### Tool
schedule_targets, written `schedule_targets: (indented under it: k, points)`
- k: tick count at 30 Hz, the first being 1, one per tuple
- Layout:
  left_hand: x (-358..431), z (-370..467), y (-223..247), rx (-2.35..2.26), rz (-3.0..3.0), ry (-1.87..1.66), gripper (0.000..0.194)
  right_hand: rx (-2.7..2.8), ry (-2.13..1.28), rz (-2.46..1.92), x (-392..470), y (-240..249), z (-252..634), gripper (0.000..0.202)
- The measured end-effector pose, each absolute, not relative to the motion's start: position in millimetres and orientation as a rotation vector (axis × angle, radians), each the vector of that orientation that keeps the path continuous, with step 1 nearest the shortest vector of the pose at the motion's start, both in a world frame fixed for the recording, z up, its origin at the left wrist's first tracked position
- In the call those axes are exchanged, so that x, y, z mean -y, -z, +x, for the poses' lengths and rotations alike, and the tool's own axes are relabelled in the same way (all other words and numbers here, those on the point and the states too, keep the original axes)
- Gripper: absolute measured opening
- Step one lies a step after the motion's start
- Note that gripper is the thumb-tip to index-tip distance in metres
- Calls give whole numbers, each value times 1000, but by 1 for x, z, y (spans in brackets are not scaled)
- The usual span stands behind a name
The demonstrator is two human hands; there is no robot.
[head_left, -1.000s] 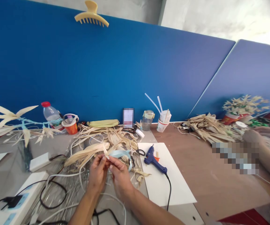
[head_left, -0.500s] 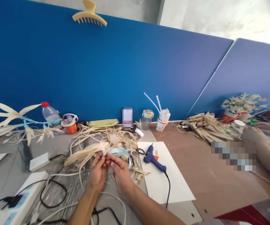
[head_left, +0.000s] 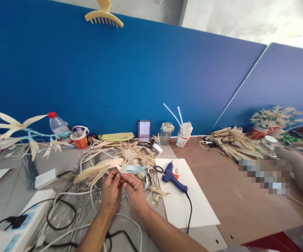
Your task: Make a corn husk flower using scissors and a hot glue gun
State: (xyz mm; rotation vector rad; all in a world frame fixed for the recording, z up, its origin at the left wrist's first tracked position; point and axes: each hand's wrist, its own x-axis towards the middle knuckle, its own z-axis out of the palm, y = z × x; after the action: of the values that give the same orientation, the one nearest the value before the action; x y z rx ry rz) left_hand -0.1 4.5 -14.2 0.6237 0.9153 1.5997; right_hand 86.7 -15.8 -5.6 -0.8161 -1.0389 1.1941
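Left hand (head_left: pixel 111 190) and right hand (head_left: pixel 135 192), fingertips pressed together, pinched a corn-husk strip (head_left: pixel 118 167) pointing toward eleven o'clock.

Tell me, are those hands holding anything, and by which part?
The left hand and right hand pinch a small pale husk piece by its lower end. Whether they also grip the light-blue ribbon cannot be told.

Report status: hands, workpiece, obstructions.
Left hand, right hand: both pinching pale corn husk piece. Light-blue ribbon close beyond right hand. Husk pile behind; glue gun off right.
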Motion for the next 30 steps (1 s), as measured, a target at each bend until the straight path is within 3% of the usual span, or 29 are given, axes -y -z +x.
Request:
schedule_targets:
  k: [12,20,30]
  points:
    - [-1,-6,25,-1293,959,-1662,14,1085,-1171,-826,24,5,80,34]
    - [-6,-1,15,-864,529,-1685,26,799,-1390,-663,10,8,84,22]
    - [-1,5,6,-827,525,-1619,30,660,-1501,-708,8,12,85,13]
